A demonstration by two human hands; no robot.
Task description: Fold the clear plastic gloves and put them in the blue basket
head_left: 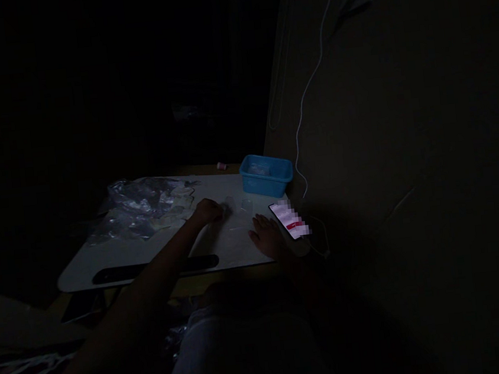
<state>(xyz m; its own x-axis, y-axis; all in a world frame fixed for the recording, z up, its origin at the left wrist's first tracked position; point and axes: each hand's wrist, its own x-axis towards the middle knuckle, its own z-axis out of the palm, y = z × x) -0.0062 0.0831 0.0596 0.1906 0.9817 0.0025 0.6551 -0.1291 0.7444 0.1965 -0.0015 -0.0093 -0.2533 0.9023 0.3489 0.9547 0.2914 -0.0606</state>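
In dim light, my left hand [208, 211] is closed over the white tabletop [79, 265], its fingertips pinched near a small clear piece; what they hold is too dark to make out. My right hand [269, 235] lies flat with fingers spread on the right part of the table. Between and beyond the hands, a small clear plastic piece [246, 205] rests on the surface. Just right of my right hand is a lit phone [289, 221]. Crumpled clear plastic bags [141, 201] lie at the left, beside several pale flat pieces [182, 201].
A blue basket [267, 184] with something clear inside stands at the back right. A small pink item [221, 166] sits at the back edge. A white cable [302, 107] hangs along the wall on the right. A dark slot [120, 274] runs along the table's front.
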